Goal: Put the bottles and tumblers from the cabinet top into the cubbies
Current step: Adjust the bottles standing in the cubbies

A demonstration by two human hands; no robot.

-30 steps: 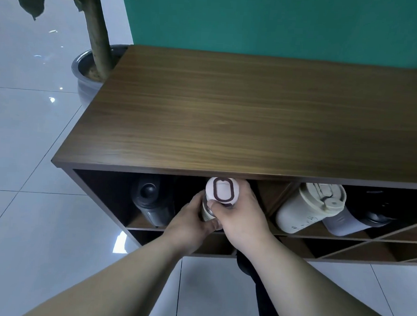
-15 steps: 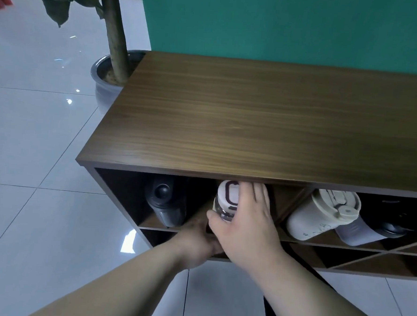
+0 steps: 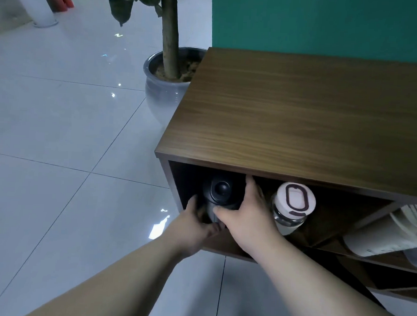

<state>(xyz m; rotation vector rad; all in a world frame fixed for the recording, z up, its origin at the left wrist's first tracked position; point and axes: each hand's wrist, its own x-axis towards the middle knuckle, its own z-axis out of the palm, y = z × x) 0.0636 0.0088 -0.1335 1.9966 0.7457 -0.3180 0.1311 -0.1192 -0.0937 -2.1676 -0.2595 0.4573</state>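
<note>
A dark grey tumbler (image 3: 221, 192) lies on its side in the leftmost cubby of the brown wooden cabinet (image 3: 302, 119), its lid facing me. My left hand (image 3: 194, 226) cups it from below and left. My right hand (image 3: 246, 215) wraps its right side, thumb under the lid. Both hands grip it. In the same row, just to the right, a clear bottle with a white lid (image 3: 291, 207) lies on its side, untouched. Further right a cream tumbler (image 3: 388, 238) lies in the adjoining cubby, partly cut off by the frame edge.
The cabinet top shows bare wood. A potted tree in a grey glazed pot (image 3: 163, 86) stands on the tiled floor right by the cabinet's left end. A teal wall (image 3: 320, 23) backs the cabinet. Lower cubbies (image 3: 390, 279) have slanted dividers.
Both hands let go of the white-lidded bottle and shifted left onto the dark tumbler. My view swung left, so the cabinet now sits at the right of the frame.
</note>
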